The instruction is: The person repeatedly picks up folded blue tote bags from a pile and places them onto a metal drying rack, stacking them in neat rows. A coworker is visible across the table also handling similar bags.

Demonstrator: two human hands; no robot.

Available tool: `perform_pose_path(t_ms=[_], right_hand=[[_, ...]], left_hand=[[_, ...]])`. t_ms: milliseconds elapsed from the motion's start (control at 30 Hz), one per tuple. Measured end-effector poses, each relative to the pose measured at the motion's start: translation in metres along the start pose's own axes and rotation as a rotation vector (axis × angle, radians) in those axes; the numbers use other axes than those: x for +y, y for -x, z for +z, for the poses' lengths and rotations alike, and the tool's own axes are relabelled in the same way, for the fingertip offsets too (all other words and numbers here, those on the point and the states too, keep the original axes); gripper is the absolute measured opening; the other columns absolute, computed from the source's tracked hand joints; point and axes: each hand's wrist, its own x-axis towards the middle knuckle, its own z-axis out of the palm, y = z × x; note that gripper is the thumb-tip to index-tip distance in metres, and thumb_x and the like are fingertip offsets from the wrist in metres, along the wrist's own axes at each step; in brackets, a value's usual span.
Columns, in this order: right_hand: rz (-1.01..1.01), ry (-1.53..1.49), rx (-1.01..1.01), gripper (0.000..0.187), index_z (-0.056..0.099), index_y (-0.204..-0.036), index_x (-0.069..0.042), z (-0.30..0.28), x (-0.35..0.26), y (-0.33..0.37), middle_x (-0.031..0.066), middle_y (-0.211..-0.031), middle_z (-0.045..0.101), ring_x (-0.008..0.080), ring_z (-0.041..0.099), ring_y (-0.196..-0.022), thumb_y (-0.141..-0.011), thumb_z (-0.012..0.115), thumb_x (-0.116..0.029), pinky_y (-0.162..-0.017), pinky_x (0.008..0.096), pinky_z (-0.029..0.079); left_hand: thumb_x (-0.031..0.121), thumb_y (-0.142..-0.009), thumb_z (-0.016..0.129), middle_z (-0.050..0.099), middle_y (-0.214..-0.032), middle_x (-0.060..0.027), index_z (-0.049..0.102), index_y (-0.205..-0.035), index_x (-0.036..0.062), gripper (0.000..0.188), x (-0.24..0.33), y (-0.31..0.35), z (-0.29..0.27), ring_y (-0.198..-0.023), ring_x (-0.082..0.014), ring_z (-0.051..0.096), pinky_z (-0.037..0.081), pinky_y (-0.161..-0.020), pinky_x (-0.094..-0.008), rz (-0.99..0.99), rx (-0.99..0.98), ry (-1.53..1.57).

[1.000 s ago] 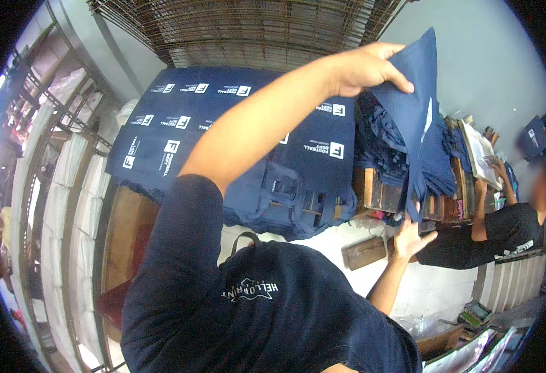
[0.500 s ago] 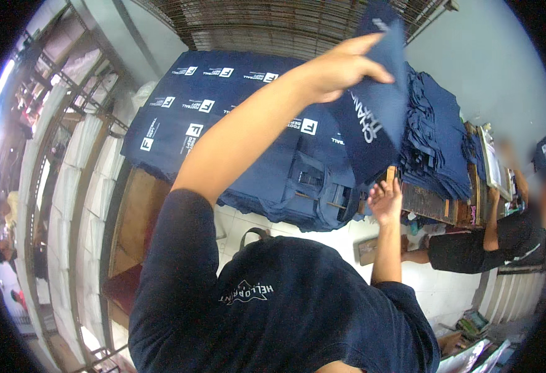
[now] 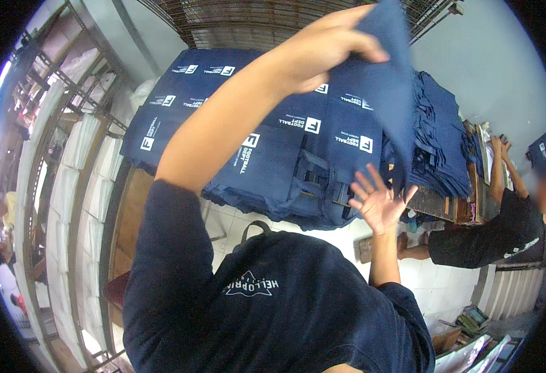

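My left hand (image 3: 338,53) is raised across the upper middle, its fingers closed on the top part of a navy cloth bag (image 3: 390,81). The bag hangs down, blurred by motion, its lower end narrowing close to my right hand (image 3: 380,202). That hand is open, palm up, fingers spread; whether it touches the bag's edge I cannot tell. Beneath both hands, overlapping navy bags with white print (image 3: 279,140) cover a work surface, with straps (image 3: 313,171) showing along the near side.
At the right lies a tall pile of navy bags (image 3: 436,124) with loose straps. A wire rack (image 3: 298,25) stands behind. Shelving with pale stacks (image 3: 68,205) runs along the left. A co-worker in dark clothes (image 3: 503,230) is at the far right, arms raised to a bench.
The held bag has swung and its printed face is no longer readable. My left hand has shifted left and upward. My right hand's fingers have spread wider. The co-worker's arms have moved up.
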Motion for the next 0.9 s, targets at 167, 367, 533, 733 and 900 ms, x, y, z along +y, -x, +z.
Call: perform_pose_path(t_ms=[167,367,533,733,900], right_hand=[[-0.232,0.405,0.593,0.029,0.051,-0.104,-0.012,-0.036,-0.017,0.003,0.0067,-0.104,0.057,0.0255,0.058,-0.085,-0.082,0.059,-0.03,-0.063,0.0425,0.05],[-0.026,1.028,0.902,0.024,0.05,-0.089,-0.014,-0.15,0.016,0.024,-0.0027,-0.081,0.055,0.0128,0.056,-0.075,-0.074,0.068,-0.018,-0.048,0.0262,0.04],[0.067,1.047,1.1,0.024,0.05,-0.085,-0.015,-0.14,0.046,0.019,-0.0059,-0.075,0.048,0.01,0.048,-0.071,-0.073,0.071,-0.017,-0.053,0.0296,0.038],[0.066,1.041,1.183,0.021,0.05,-0.083,-0.013,-0.116,0.05,0.012,-0.004,-0.075,0.048,0.0081,0.045,-0.065,-0.075,0.068,-0.016,-0.049,0.0272,0.034],[-0.09,1.114,1.14,0.014,0.053,-0.081,-0.009,-0.14,0.06,0.021,-0.0031,-0.072,0.049,0.0068,0.044,-0.064,-0.076,0.066,-0.01,-0.054,0.024,0.034]], left_hand=[[-0.006,-0.063,0.047,0.055,-0.114,-0.0102,0.036,-0.134,0.0025,0.072,-0.058,0.112,-0.059,-0.099,-0.0177,0.055,0.044,-0.087,-0.0279,-0.217,0.476,-0.204],[0.007,-0.067,0.07,0.059,-0.083,-0.0133,0.041,-0.13,0.0064,0.069,-0.234,0.234,-0.098,-0.062,-0.0184,0.055,0.047,-0.061,-0.0324,-0.5,0.742,-0.915],[0.011,-0.067,0.071,0.06,-0.084,-0.0164,0.055,-0.113,0.0068,0.049,-0.266,0.269,-0.099,-0.066,-0.0277,0.059,0.048,-0.063,-0.0374,-0.454,0.772,-1.064],[0.013,-0.069,0.07,0.06,-0.086,-0.0171,0.062,-0.1,0.0037,0.033,-0.256,0.269,-0.1,-0.07,-0.0308,0.06,0.048,-0.064,-0.0386,-0.488,0.709,-1.085],[0.014,-0.069,0.07,0.059,-0.08,-0.0141,0.062,-0.099,0.0034,0.033,-0.258,0.271,-0.103,-0.064,-0.0268,0.057,0.047,-0.059,-0.0366,-0.43,0.668,-1.2]])
